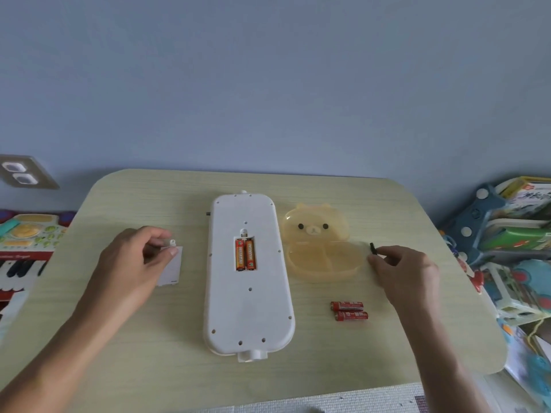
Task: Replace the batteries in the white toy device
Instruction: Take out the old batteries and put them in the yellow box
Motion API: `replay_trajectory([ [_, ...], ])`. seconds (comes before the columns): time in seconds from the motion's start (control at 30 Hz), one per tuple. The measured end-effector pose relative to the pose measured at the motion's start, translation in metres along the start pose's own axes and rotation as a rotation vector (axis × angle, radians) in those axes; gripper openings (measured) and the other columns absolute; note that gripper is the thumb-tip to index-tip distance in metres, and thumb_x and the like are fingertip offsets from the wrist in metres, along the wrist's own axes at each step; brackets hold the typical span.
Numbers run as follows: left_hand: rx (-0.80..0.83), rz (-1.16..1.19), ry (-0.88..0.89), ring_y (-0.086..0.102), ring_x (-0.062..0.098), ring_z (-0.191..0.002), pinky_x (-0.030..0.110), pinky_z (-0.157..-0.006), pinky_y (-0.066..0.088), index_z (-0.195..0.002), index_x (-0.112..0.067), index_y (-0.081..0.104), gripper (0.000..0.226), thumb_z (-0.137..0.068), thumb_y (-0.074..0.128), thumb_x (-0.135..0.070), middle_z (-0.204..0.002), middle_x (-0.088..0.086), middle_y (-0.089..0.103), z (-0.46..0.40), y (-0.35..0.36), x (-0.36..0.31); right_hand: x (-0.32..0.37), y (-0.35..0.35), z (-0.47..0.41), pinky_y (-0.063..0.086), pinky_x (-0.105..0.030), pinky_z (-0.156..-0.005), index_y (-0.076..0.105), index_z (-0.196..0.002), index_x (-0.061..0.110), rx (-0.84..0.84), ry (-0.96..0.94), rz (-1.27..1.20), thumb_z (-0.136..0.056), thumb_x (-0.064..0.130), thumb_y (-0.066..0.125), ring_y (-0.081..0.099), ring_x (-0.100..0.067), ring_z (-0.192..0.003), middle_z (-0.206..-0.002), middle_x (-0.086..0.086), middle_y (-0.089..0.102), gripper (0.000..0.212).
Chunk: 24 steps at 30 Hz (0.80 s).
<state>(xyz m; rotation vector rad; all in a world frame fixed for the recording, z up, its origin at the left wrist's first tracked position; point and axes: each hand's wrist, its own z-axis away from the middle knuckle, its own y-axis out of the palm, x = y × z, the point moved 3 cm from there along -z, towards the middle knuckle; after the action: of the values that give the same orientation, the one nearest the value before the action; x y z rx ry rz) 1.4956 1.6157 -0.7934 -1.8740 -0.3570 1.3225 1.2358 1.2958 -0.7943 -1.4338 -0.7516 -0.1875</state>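
The white toy device (249,296) lies face down in the middle of the table, its battery bay uncovered. Two orange batteries (245,253) sit side by side in the bay. The white battery cover (173,271) lies flat to the device's left; my left hand (131,260) rests on it, thumb and fingers pinching its top edge by the tab. Two red batteries (349,310) lie on the table right of the device. My right hand (405,269) holds a small black tool (372,249), likely a screwdriver, at the right rim of the bear case.
A translucent orange bear-shaped case (320,248) lies unfolded just right of the device. The wooden table (179,353) has rounded corners. A toy keyboard (21,254) stands off its left edge, stacked toys and boxes (512,234) off its right. A wall socket (21,174) is at the left.
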Motion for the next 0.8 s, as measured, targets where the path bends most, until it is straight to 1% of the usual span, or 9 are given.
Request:
replay_trajectory([
  [0.07,-0.021,-0.031,0.014,0.065,0.022,-0.081,0.033,-0.076,0.045,-0.102,-0.017,0.071,0.023,-0.081,0.079,-0.012,-0.091,0.003,0.069,-0.001,-0.003,-0.002,0.002,-0.001,0.001,0.048,-0.029,-0.075,0.078,-0.11,0.015,0.0,-0.012,0.024,-0.086,0.027,0.076,0.067,-0.025,-0.087,-0.093,-0.006,0.077,0.026],
  [0.13,-0.076,-0.099,0.12,0.063,0.028,-0.086,0.038,-0.081,0.046,-0.103,-0.012,0.07,0.024,-0.08,0.079,-0.011,-0.092,0.0,0.062,0.002,-0.005,-0.012,0.009,-0.006,0.004,0.048,-0.031,-0.075,0.077,-0.112,0.015,-0.051,-0.077,0.023,-0.086,0.027,0.077,0.067,-0.025,-0.086,-0.095,-0.005,0.074,0.029],
  [0.23,-0.037,-0.065,0.279,0.056,0.02,-0.097,0.03,-0.087,0.042,-0.105,-0.019,0.067,0.021,-0.085,0.073,-0.019,-0.098,-0.006,0.056,0.008,0.003,-0.043,0.043,-0.011,0.015,0.044,-0.016,-0.067,0.077,-0.105,0.02,-0.083,-0.281,-0.098,-0.082,0.024,0.08,0.065,-0.011,-0.076,-0.093,0.001,0.07,0.023],
  [0.3,0.052,-0.026,0.318,0.051,0.013,-0.105,0.021,-0.088,0.036,-0.104,-0.025,0.066,0.015,-0.09,0.067,-0.024,-0.103,-0.008,0.055,0.007,0.015,-0.061,0.079,-0.004,0.03,0.047,-0.009,-0.07,0.078,-0.101,0.02,0.008,-0.54,-0.198,-0.079,0.02,0.083,0.064,-0.003,-0.077,-0.094,0.005,0.071,0.022],
  [0.37,0.118,-0.012,0.291,0.046,0.012,-0.109,0.019,-0.088,0.033,-0.102,-0.027,0.066,0.01,-0.093,0.063,-0.024,-0.105,-0.009,0.054,0.005,0.027,-0.07,0.111,0.012,0.049,0.053,-0.016,-0.077,0.078,-0.101,0.016,0.142,-0.816,-0.189,-0.078,0.021,0.085,0.066,-0.007,-0.081,-0.098,0.004,0.072,0.025],
  [0.43,0.125,-0.041,0.274,0.046,0.018,-0.111,0.028,-0.093,0.039,-0.099,-0.024,0.068,0.011,-0.094,0.061,-0.019,-0.106,-0.006,0.053,0.005,0.034,-0.073,0.132,0.03,0.061,0.054,-0.026,-0.08,0.077,-0.101,0.015,0.278,-0.968,-0.174,-0.078,0.024,0.084,0.068,-0.012,-0.088,-0.099,0.003,0.074,0.026],
  [0.53,0.127,-0.069,0.284,0.045,0.023,-0.112,0.041,-0.094,0.046,-0.1,-0.021,0.07,0.013,-0.092,0.062,-0.017,-0.107,-0.003,0.053,0.006,0.039,-0.073,0.144,0.046,0.067,0.054,-0.033,-0.076,0.074,-0.097,0.021,0.357,-1.058,-0.104,-0.079,0.03,0.079,0.068,-0.017,-0.084,-0.092,0.005,0.073,0.021],
  [0.6,0.131,-0.089,0.3,0.045,0.024,-0.11,0.043,-0.092,0.047,-0.101,-0.021,0.07,0.013,-0.09,0.063,-0.016,-0.106,-0.003,0.052,0.004,0.041,-0.074,0.146,0.05,0.065,0.054,-0.036,-0.071,0.07,-0.093,0.024,0.343,-1.092,-0.049,-0.079,0.032,0.077,0.065,-0.019,-0.081,-0.087,0.006,0.07,0.018],
  [0.8,0.189,-0.079,0.312,0.041,0.023,-0.111,0.043,-0.091,0.047,-0.103,-0.02,0.066,0.016,-0.091,0.058,-0.013,-0.11,-0.002,0.049,0.0,0.043,-0.074,0.15,0.05,0.064,0.048,-0.033,-0.055,0.063,-0.079,0.022,0.302,-1.151,0.075,-0.081,0.041,0.068,0.056,-0.019,-0.067,-0.072,0.007,0.061,0.02],
])
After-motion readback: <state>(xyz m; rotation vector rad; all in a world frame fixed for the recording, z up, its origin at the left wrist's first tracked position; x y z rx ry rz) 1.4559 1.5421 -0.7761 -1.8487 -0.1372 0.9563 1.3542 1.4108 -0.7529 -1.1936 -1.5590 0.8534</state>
